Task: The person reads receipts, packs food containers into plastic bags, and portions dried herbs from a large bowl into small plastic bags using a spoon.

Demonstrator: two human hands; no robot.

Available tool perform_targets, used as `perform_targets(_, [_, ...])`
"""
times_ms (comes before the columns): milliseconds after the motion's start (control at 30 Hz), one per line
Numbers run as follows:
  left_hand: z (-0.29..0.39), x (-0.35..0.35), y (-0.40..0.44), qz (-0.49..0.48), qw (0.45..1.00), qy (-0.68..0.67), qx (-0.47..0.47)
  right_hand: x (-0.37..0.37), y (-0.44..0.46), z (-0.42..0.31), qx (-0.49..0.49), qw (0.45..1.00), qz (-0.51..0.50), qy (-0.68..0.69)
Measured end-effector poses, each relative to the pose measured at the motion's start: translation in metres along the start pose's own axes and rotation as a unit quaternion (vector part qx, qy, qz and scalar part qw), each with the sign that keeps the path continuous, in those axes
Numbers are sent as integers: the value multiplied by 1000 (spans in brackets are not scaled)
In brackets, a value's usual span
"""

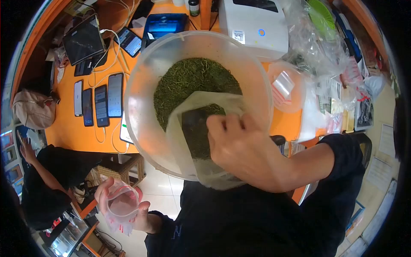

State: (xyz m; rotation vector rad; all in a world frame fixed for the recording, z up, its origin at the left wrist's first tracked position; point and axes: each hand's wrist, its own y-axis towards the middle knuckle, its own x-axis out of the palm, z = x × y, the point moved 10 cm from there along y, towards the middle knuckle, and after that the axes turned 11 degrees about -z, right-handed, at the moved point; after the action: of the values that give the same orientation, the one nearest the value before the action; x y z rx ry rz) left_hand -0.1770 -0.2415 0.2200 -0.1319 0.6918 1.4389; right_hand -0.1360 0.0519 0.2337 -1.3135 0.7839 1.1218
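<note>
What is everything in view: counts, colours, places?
Round plastic tub: one, translucent, centre
Stringy plant matter: one heap, green, in tub
Thin filmy bag: one, yellowish, over tub's near rim
Small plastic pouch: one, pinkish-clear, lower left
Rectangular phones: at least six, mostly dark, left
Flat tablet: one, black, upper left
Boxy machine: one, white, top
Crumpled plastic bags: several, clear, upper right
Soft fabric bag: one, beige, left
Flat tabletop: one, orange, under phones
Another person's hand: one, bare, left
Left hand: one, bare, around pouch
Right hand: one, bare, at filmy bag

Gap btwn L hand [143,219] & tub [258,81]; wht machine [257,36] obst. beyond
</note>
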Motion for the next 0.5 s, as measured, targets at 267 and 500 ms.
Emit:
perform_targets(267, [-38, -16, -7, -6, 997, -82, -1, -2, -12, 13, -79, 977, -37, 196])
perform_targets(500, [90, 65, 38, -126, 981, -18, 143, -10, -27, 14, -175, 902, 24, 393])
